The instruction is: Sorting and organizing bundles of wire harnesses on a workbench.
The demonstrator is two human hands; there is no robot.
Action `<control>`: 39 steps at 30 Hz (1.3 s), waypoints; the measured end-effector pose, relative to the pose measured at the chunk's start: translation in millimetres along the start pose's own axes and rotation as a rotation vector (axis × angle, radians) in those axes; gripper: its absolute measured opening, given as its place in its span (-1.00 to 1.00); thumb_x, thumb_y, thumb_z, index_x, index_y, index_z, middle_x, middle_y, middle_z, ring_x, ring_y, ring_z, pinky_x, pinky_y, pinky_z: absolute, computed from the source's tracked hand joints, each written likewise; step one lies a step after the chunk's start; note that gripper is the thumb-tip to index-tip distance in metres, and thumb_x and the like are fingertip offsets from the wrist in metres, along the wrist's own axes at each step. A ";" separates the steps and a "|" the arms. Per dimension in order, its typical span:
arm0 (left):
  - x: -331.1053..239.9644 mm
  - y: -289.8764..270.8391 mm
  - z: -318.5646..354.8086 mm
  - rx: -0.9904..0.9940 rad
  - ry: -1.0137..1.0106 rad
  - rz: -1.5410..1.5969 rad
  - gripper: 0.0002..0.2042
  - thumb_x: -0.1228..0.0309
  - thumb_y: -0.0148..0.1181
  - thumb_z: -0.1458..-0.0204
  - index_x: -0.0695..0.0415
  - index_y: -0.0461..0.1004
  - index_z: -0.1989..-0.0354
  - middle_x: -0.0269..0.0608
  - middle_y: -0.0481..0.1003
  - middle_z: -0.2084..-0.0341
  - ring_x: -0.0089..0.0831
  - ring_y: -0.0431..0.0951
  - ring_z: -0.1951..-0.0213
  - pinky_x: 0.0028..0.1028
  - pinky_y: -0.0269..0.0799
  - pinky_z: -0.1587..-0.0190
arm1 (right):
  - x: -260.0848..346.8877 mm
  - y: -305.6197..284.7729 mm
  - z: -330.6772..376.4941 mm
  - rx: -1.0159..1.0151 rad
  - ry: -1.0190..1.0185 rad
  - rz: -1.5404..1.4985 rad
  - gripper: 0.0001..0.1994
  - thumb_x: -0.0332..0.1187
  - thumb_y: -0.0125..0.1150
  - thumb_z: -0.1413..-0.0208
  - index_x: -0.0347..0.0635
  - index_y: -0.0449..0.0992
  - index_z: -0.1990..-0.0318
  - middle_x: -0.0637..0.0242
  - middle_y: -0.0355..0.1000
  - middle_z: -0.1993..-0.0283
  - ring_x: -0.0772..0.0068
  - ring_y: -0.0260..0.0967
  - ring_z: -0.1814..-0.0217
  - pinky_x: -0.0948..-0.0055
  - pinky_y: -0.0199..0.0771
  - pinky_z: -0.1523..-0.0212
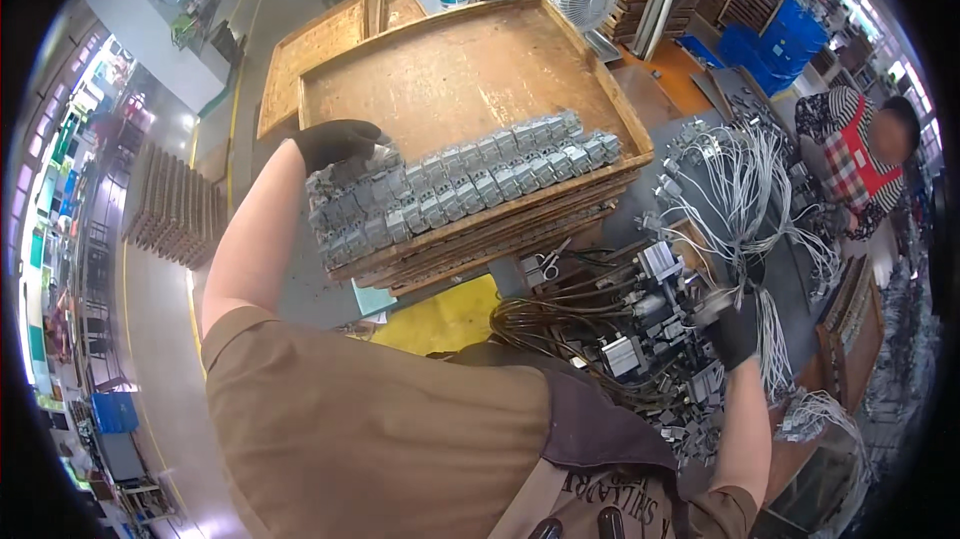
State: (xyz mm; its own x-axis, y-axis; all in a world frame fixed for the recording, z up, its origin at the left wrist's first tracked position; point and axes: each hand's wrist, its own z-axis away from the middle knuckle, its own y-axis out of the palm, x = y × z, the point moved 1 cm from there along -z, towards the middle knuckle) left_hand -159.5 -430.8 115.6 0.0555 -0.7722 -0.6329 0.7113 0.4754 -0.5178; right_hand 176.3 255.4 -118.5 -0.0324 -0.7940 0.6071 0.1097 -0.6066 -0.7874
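- The grey blocky parts (455,194) lie in packed rows along the near edge of the top wooden tray (470,69); judged rigid, small, fairly light, best pinched by their flat sides.
- The gloved left hand (338,142) rests closed over the row's end at 9 o'clock.
- The gloved right hand (735,331), at 4 o'clock, grips a bundle of white wires (745,189).

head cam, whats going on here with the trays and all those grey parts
A person in black gloves works at a stack of wooden trays. The left hand rests on rows of small grey parts along the top tray's near edge. The right hand holds white wires at a cluttered bench.
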 end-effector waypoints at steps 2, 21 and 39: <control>27.3 3.9 0.8 -0.023 -0.015 0.175 -0.48 0.44 0.07 0.16 0.27 0.38 -0.09 -0.23 0.46 0.15 -0.47 0.41 0.17 -0.50 0.36 0.06 | 64.1 -6.7 4.3 0.289 -0.078 0.404 -0.61 0.03 0.02 -0.15 -0.11 0.52 0.21 0.09 0.49 0.25 0.09 0.46 0.14 0.16 0.40 0.17; -250.5 364.2 -130.5 0.401 0.898 0.149 -0.62 0.31 0.23 0.13 0.22 0.35 0.15 -0.13 0.49 0.38 -0.38 0.50 0.31 -0.38 0.45 0.22 | 190.7 -53.3 70.5 0.092 0.380 0.485 -0.72 -0.25 0.22 0.16 -0.10 0.56 0.24 0.08 0.49 0.20 0.03 0.47 0.13 0.13 0.46 0.13; -293.7 365.1 -186.5 -0.186 1.001 -0.216 -0.76 0.32 0.18 0.13 0.17 0.37 0.34 0.03 0.45 0.38 0.06 0.48 0.28 -0.16 0.43 0.21 | 172.0 -74.8 -7.1 -0.165 0.125 0.493 -0.71 -0.32 0.35 0.23 0.03 0.58 0.24 0.21 0.49 0.37 0.11 0.46 0.32 0.15 0.42 0.28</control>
State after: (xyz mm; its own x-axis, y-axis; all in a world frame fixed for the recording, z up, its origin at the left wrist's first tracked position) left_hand -46.8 48.2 5.2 -0.7272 -0.1860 -0.6607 0.5133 0.4917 -0.7034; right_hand 155.4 163.9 44.1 -0.1358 -0.9791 0.1512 -0.0150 -0.1506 -0.9885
